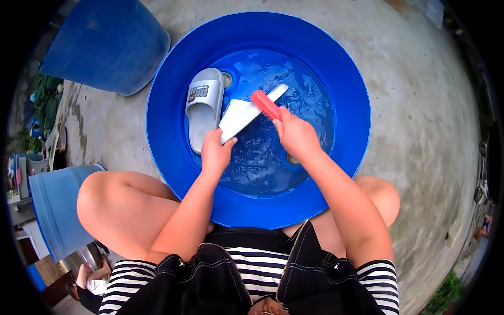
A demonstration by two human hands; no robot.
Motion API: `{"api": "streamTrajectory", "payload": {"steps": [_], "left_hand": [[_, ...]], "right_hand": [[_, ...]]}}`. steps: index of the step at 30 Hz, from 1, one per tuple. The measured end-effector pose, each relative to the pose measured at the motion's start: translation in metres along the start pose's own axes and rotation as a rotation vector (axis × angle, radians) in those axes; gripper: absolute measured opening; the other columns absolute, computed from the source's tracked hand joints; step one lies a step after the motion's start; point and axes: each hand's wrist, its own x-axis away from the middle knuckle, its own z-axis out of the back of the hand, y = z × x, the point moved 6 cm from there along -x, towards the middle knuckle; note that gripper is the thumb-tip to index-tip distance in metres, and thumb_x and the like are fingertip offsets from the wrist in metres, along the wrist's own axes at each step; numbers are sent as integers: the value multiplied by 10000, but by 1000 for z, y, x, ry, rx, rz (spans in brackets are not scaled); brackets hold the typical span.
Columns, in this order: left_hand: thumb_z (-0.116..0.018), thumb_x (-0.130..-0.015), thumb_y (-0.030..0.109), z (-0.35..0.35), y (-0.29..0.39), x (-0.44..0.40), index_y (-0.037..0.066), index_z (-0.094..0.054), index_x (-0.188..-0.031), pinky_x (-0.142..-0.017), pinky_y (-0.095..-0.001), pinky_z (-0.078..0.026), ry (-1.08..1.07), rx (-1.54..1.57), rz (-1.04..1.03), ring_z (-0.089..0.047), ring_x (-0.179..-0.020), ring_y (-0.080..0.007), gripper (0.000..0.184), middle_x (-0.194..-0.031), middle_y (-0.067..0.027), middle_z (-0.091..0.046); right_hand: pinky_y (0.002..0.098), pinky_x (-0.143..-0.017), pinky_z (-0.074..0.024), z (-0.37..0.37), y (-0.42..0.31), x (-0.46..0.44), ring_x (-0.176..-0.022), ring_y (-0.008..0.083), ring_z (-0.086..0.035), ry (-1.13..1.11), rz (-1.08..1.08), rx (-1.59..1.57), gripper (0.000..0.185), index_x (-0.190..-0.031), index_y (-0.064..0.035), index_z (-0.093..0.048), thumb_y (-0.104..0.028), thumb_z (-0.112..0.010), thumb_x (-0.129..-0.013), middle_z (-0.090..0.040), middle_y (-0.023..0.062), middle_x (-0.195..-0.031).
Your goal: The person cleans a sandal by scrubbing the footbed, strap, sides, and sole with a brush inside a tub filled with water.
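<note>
A round blue tub (pixel 257 210) holds shallow water. My left hand (pixel 216 152) is closed on the near end of a white slipper (pixel 240 116), which is tilted on its side above the water. In my right hand (pixel 296 135) is a red brush (pixel 266 105), its head close against the slipper's side; the bristles are hard to make out. A second slipper, grey with a dark emblem on its strap (pixel 203 105), rests sole down at the tub's left side, next to the held one.
A large blue barrel (pixel 107 44) stands at the upper left, and a lighter blue container (pixel 65 210) at the left by my knee. Green netting (pixel 47 105) lies at the far left. Part of another person (pixel 94 281) shows at the lower left.
</note>
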Motion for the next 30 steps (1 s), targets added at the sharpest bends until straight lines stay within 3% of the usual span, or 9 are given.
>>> {"api": "streamTrajectory", "payload": {"steps": [1, 9, 11, 14, 19, 21, 24, 28, 30], "left_hand": [[-808, -865, 198, 0, -3, 0, -69, -664, -1149, -865, -422, -502, -19, 10, 24, -643, -924, -393, 416, -1015, -219, -644], [-838, -824, 142, -3, -12, -1, -70, -675, -1146, -881, -391, -506, -51, 80, 68, -669, -949, -340, 419, -1049, -199, -673], [-846, -808, 118, -6, -15, -1, -71, -682, -1130, -877, -387, -507, -85, 110, 101, -669, -936, -323, 407, -1031, -181, -674], [-861, -801, 135, -7, -3, 2, -66, -684, -1134, -880, -388, -507, -149, 147, -13, -666, -953, -325, 428, -1044, -184, -668], [-884, -796, 280, -10, 14, 9, -86, -675, -1107, -895, -399, -515, -255, 106, -18, -656, -1000, -350, 524, -1079, -200, -654], [-897, -743, 472, -5, 19, 12, -92, -637, -1170, -909, -433, -527, -276, -63, 64, -619, -1103, -370, 754, -1213, -226, -608], [-913, -682, 526, 28, 51, 13, -65, -549, -1332, -966, -450, -517, -152, -431, 109, -558, -1232, -365, 952, -1331, -226, -549], [-921, -693, 429, 32, 85, 20, -45, -464, -1432, -1113, -462, -441, 85, -135, -365, -495, -1341, -401, 990, -1353, -218, -560], [-921, -707, 377, 18, 76, 23, -40, -410, -1480, -1145, -482, -404, 31, -176, -421, -479, -1367, -421, 1016, -1407, -238, -533]], "right_hand": [[542, -707, -574, -5, -20, 7, -782, 436, -709, -141, 43, 16, 363, -1203, 10, -540, -318, -515, -1051, -711, 228, -903], [479, -683, -584, 15, 61, -25, -750, 359, -735, 206, -209, 128, 426, -1178, 2, -570, -403, -530, -1053, -720, 213, -951], [429, -701, -565, 14, 71, -25, -752, 279, -742, -17, -516, -521, 551, -1215, 5, -573, -503, -613, -1003, -718, 184, -1026], [378, -654, -540, -10, 76, -22, -742, 197, -729, 30, -525, -799, 647, -1257, -6, -560, -551, -699, -936, -700, 145, -1082], [290, -650, -522, -3, 77, -29, -766, 164, -732, -10, -693, -923, 450, -1253, 25, -485, -91, -731, -894, -677, 129, -1067], [296, -662, -536, -3, 70, -32, -764, 165, -735, 54, -637, -896, 434, -1252, 26, -483, -69, -715, -897, -679, 130, -1055], [328, -735, -585, 7, 49, -31, -785, 191, -755, 128, -490, -797, 431, -1270, 34, -451, -6, -681, -907, -686, 137, -1047], [343, -735, -592, -13, 34, -25, -808, 211, -768, 4, -387, -785, 467, -1291, 33, -435, -18, -700, -909, -713, 168, -1054], [337, -730, -594, -19, 10, -17, -808, 203, -764, -51, -298, -810, 491, -1321, 35, -424, -19, -693, -914, -705, 175, -1068]]}}
